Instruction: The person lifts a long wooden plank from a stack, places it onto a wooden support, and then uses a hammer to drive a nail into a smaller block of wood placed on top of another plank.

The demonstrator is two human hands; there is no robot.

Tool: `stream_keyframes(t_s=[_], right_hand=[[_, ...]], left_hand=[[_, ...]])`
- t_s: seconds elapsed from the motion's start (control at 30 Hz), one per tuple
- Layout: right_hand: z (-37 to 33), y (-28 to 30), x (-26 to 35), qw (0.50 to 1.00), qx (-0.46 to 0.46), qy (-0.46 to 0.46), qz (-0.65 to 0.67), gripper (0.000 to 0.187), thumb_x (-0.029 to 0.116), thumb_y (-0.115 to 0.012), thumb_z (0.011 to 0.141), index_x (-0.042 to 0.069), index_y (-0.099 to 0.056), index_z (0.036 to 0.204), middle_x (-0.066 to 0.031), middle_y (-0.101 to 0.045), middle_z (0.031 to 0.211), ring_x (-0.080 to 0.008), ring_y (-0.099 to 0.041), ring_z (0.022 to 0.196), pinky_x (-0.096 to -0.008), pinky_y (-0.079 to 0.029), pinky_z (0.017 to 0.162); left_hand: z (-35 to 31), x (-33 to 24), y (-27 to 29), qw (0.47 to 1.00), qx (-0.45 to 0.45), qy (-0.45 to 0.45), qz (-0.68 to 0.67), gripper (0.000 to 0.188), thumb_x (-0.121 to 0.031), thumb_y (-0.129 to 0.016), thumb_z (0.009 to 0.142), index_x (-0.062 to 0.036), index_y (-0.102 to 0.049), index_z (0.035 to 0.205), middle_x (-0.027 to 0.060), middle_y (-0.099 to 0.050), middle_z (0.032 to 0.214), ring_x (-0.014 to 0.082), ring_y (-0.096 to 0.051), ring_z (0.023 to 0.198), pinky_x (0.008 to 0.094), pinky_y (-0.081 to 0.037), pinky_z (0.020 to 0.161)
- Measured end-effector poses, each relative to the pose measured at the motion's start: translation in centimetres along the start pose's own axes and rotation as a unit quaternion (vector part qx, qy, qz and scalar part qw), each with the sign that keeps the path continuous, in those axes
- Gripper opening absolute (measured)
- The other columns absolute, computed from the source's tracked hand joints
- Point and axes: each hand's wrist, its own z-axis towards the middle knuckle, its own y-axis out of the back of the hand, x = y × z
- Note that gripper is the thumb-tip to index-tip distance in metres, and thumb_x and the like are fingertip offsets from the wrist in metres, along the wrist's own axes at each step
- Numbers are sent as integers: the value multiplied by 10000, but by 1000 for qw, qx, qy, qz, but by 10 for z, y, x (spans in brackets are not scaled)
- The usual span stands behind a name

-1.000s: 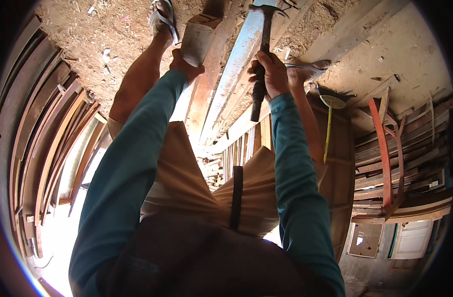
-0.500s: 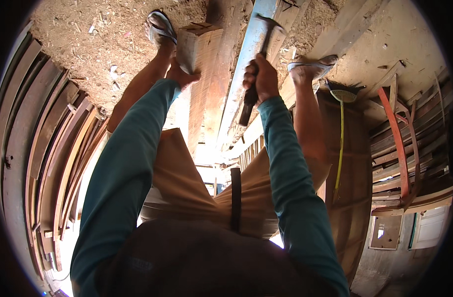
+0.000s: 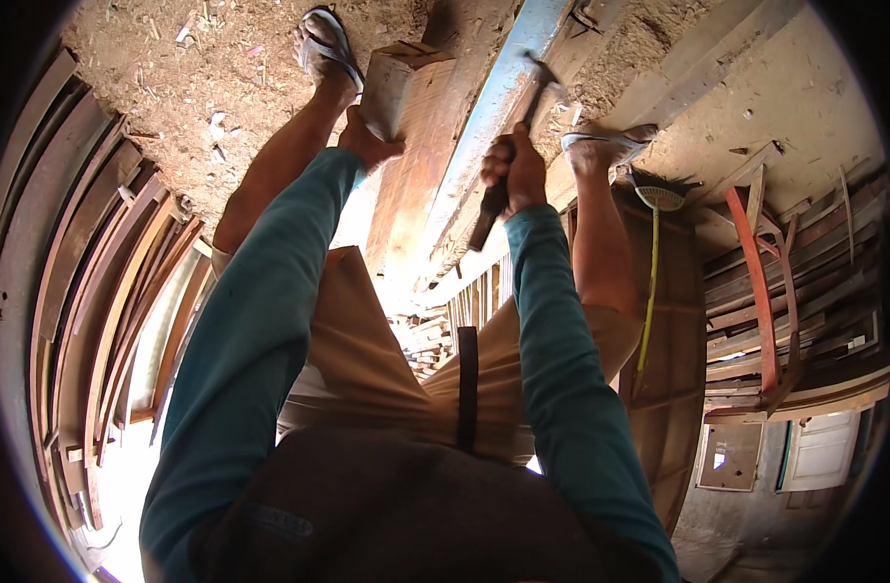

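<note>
Wooden beam [image 3: 418,136] lies between the left hand [image 3: 367,143], gripping its left edge, and the right hand [image 3: 520,173], clenched round a hammer [image 3: 491,215]

Floor [image 3: 168,83]: brn. sawdust w/ scattered pale chips, upper L.
L stack [image 3: 22,233]: long boards, asst. browns, close together.
Broom [image 3: 650,291]: yel. handle, pale fan-shaped head.
Red strut [image 3: 754,282]: long, narrow, in front of R stack.
R stack [image 3: 834,287]: mixed planks, piled.
Wht. panel [image 3: 820,457]: door-like, lower R, nr. brn. panel [image 3: 742,472] w/ hole.
</note>
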Motion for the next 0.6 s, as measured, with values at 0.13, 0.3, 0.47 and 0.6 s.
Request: stream_keyframes(t_s=[0.13,0.3,0.47,0.6], right_hand=[[1,25,14,969,173,-132,-113,372,460,-547,974,88,-539,954,60,-427,630,-36,-368,429,-212,-322,366],[17,34,16,997,-18,44,-60,322,404,-538,966,135,-475,801,49,-412,595,-73,-380,452,-255,-334,403],[-6,15,22,953,159,-149,-211,306,404,-588,938,116,-522,861,38,-436,619,-69,-398,451,-258,-363,399],[-5,33,27,963,56,48,-258,292,381,-605,933,96,-540,929,34,-444,625,-66,-405,440,-234,-346,379]], left_hand=[[2,7,0,1000,-14,-4,18,1047,-446,-857,588,25,-271,1315,319,-527,1263,400,-571,1158,393,-476,998],[6,9,-3,1000,-5,-13,1,1097,-430,-855,602,55,-215,1350,351,-508,1269,413,-564,1163,391,-474,1002],[3,10,-1,1000,-23,-20,-5,1063,-419,-850,608,51,-237,1338,354,-514,1261,416,-561,1166,393,-471,1002],[3,1,0,1000,-17,10,24,1015,-441,-844,610,36,-279,1305,332,-533,1247,406,-576,1146,388,-485,984]])
